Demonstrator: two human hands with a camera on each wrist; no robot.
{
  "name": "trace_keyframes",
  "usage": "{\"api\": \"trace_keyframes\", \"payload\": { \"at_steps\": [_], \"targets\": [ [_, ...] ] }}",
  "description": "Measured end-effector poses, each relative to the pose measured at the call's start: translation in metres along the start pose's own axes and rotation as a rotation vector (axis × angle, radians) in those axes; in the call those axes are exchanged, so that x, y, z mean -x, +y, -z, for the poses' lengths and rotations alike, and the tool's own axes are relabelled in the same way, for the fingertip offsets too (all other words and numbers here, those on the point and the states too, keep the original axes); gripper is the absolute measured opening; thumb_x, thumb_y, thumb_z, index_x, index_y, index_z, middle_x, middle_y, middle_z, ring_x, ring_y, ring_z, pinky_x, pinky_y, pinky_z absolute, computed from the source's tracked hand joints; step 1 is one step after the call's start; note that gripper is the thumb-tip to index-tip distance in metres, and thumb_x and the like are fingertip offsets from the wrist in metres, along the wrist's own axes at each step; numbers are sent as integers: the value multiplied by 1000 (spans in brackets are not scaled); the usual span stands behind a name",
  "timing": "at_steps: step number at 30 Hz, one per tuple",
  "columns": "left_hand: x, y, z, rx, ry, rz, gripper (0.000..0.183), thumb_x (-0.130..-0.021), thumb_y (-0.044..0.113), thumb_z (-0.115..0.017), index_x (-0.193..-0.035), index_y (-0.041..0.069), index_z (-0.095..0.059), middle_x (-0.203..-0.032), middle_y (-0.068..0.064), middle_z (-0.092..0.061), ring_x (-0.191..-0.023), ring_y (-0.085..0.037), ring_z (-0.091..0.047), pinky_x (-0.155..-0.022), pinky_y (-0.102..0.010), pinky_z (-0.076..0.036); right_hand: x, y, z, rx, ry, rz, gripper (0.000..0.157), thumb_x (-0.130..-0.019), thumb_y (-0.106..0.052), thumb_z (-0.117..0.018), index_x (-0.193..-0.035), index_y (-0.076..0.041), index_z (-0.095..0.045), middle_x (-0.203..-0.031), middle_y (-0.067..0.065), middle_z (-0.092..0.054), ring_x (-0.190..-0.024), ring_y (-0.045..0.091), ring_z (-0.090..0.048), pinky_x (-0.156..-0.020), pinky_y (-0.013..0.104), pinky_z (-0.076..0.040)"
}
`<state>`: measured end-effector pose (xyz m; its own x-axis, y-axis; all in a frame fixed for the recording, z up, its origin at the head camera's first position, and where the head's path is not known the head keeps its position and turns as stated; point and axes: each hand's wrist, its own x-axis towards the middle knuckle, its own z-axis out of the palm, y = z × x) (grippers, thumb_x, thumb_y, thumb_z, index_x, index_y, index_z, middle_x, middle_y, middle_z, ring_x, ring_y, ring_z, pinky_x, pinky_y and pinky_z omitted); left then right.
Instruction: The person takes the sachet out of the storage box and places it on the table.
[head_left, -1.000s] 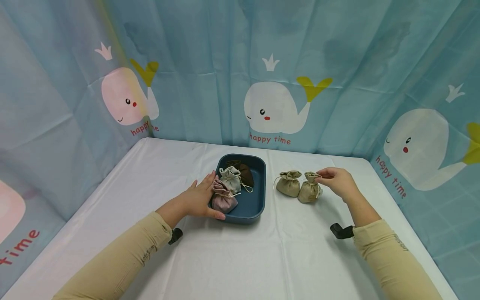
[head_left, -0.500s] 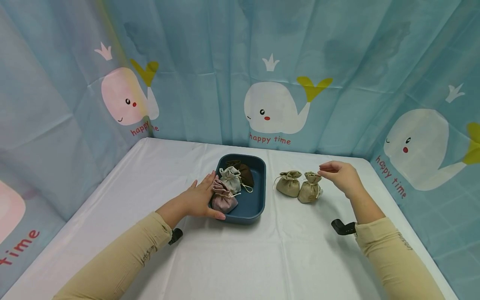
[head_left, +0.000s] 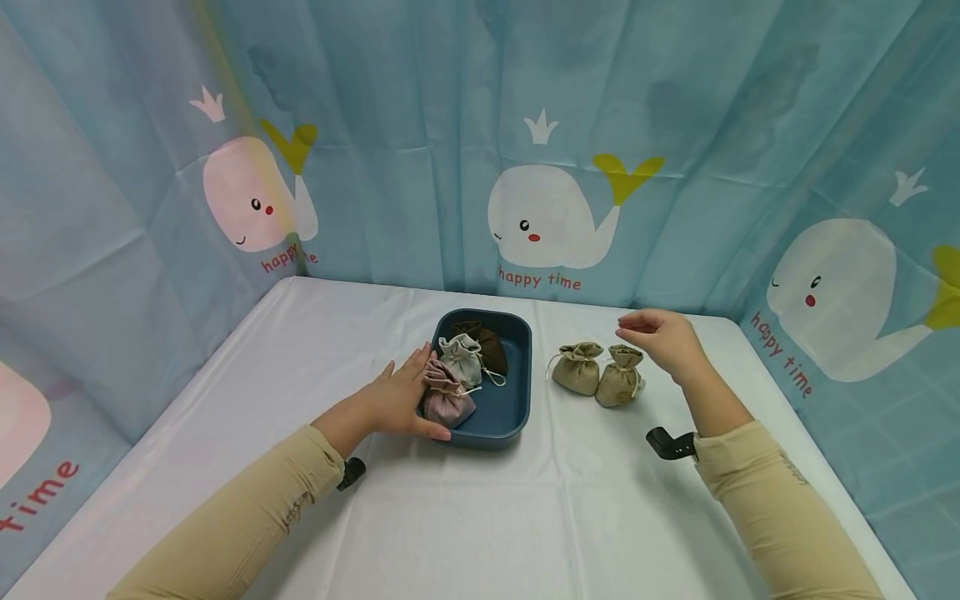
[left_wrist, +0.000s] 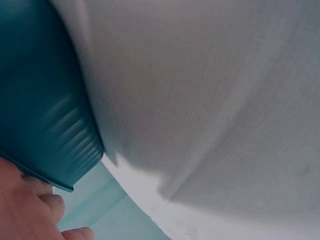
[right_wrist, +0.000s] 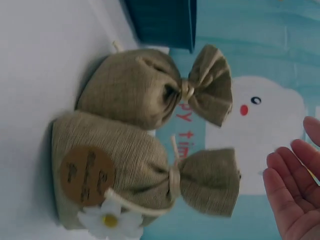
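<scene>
My left hand (head_left: 393, 402) rests with spread, straight fingers along the left rim of a blue plastic tub (head_left: 516, 400); the left wrist view shows its fingertips at the tub's wall (left_wrist: 45, 95). Inside the tub lie a pink drawstring pouch (head_left: 450, 407), a pale grey one (head_left: 467, 367) and a dark brown one (head_left: 493, 352). Right of the tub, two khaki drawstring pouches stand side by side, the left pouch (head_left: 576, 375) and the right pouch (head_left: 618, 385). Above and behind the right pouch hovers my right hand (head_left: 666, 342), holding nothing, its fingers loosely extended.
A white cloth (head_left: 465, 525) covers the table. Blue curtains (head_left: 420, 217) printed with whales hang along its back and sides. In the right wrist view, the nearer khaki pouch carries a round brown label (right_wrist: 87, 175) and a white daisy (right_wrist: 110, 221).
My right hand has let go of the right khaki pouch's neck, risen and then shifted slightly left. The left hand, the tub and the pouches stay where they were.
</scene>
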<state>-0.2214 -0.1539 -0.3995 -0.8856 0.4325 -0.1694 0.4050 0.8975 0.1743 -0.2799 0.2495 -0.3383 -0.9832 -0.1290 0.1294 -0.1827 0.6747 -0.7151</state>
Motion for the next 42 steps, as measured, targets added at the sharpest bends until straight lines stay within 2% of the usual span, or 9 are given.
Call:
{"api": "trace_keyframes", "payload": {
  "at_steps": [7,15,22,30,35,42],
  "targets": [
    [0,0,0,6,0,-2,126,-58,87,-45,-145,0,-17,-152,-12,11,-140,-27,4,-106,-57,-9,-6,-21,-14,-24,-48,28,32,-87,-28,-64,-110,-6,-64,-110,13,-63,-99,26,-58,-80,39,-48],
    [1,0,1,7,-2,1,126,-59,86,-46,-145,0,-12,-152,-12,11,-140,-27,4,-107,-57,-8,-11,-39,-28,-62,-82,79,31,-86,-24,-65,-109,-3,-65,-108,15,-64,-98,27,-60,-82,40,-48],
    [1,1,3,1,-7,5,126,-60,85,-47,-145,-1,-13,-152,-13,10,-140,-27,3,-107,-57,-9,-15,-51,-38,-51,-107,86,27,-85,-25,-66,-106,-8,-66,-104,9,-66,-96,23,-60,-80,36,-49],
    [0,0,2,1,-14,13,125,-60,85,-47,-145,0,-13,-152,-11,13,-140,-26,4,-107,-56,-8,-18,-71,-54,-56,-151,165,23,-84,-22,-68,-103,-9,-68,-99,7,-68,-90,20,-63,-76,34,-51],
    [0,0,1,-2,-9,7,126,-59,86,-46,-145,0,-15,-152,-12,11,-140,-26,4,-107,-56,-8,-19,-83,-67,-43,-189,179,21,-83,-22,-68,-101,-10,-69,-96,4,-68,-89,19,-62,-76,34,-51],
    [-1,-1,-1,6,-6,1,128,-58,87,-45,-145,0,-11,-152,-12,11,-140,-26,4,-107,-56,-9,-17,-97,-82,-21,-248,220,20,-83,-24,-69,-100,-13,-69,-97,1,-68,-91,16,-62,-78,33,-50]
  ]
}}
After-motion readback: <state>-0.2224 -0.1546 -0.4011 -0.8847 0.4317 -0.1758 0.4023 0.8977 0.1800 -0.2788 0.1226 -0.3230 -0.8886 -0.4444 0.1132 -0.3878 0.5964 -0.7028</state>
